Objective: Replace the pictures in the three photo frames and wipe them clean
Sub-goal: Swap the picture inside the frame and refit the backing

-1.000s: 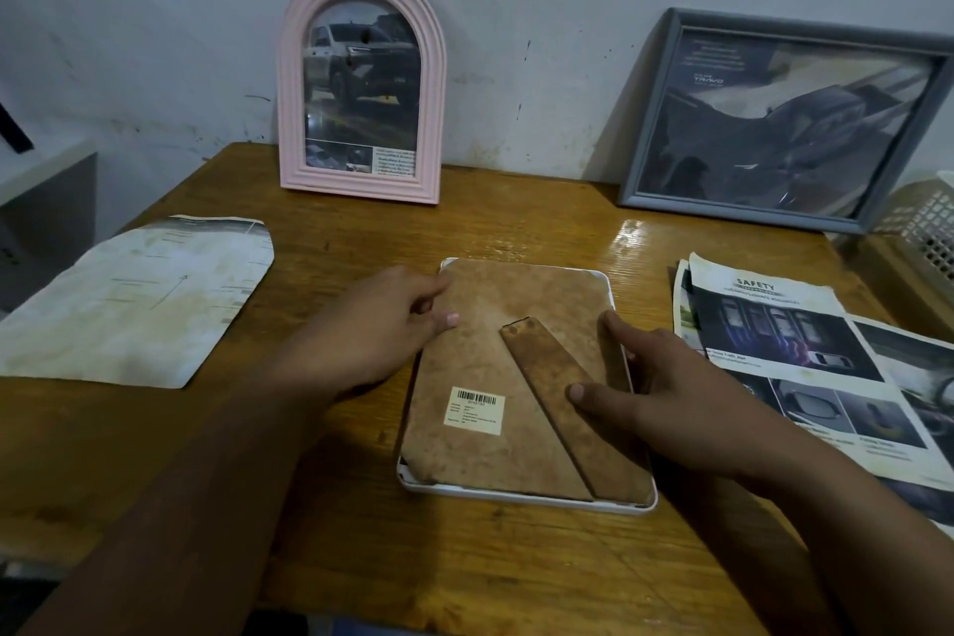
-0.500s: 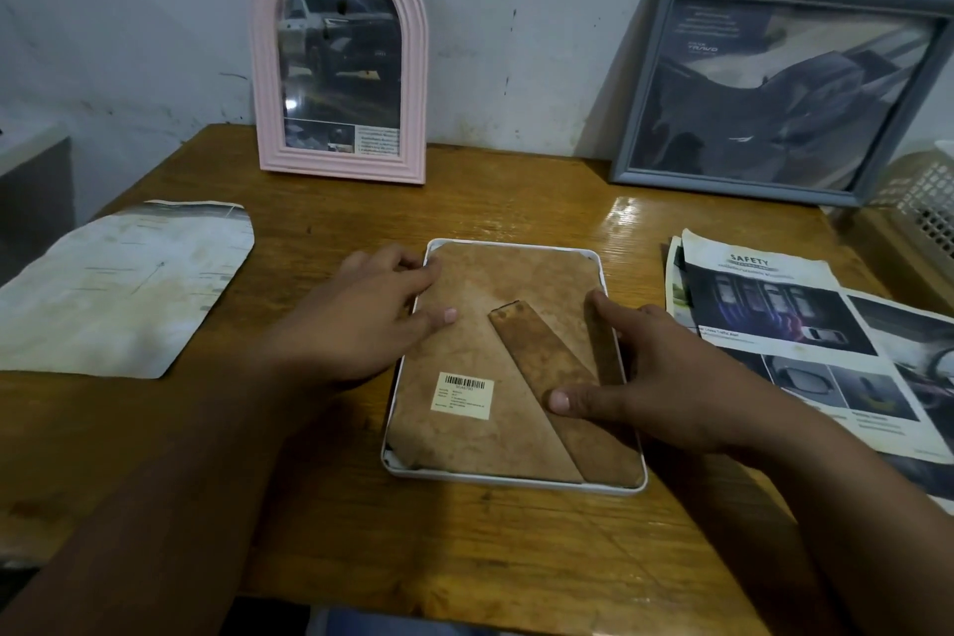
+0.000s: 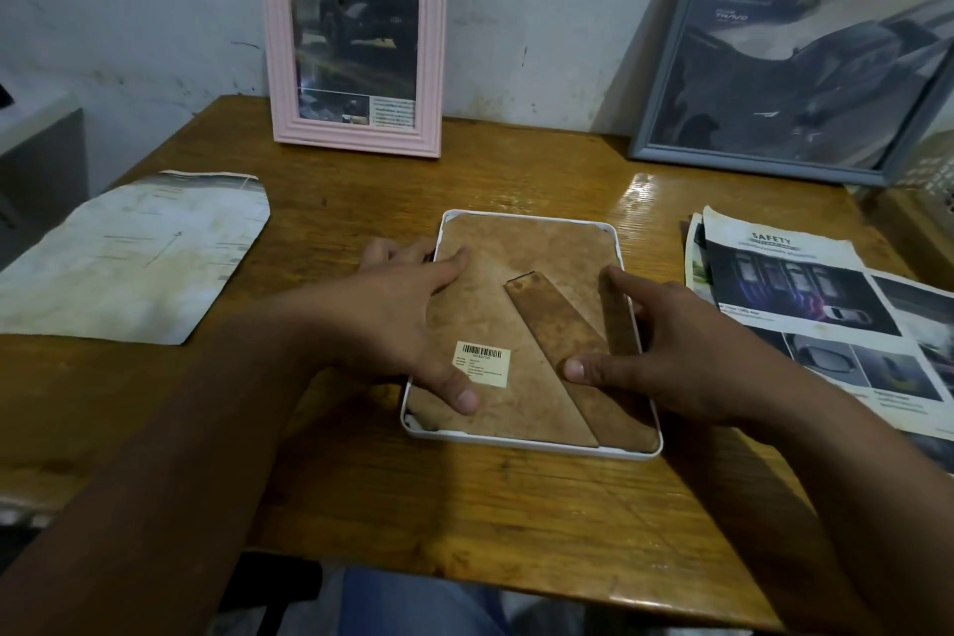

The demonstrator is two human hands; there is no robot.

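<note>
The white frame lies face down at the picture's centre on the table. Left hand and right hand, fingers spread and grasping nothing, press its brown backing board, probably seating it flat.

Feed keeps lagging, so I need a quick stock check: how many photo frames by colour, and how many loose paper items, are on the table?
Pink frame, standing: 1
Grey frame, leaning on the wall: 1
White frame, face down under both hands: 1
Stained sheet: 1
Pile of car printouts: 1 (sheets inside cannot be counted)
Total: 5
</note>
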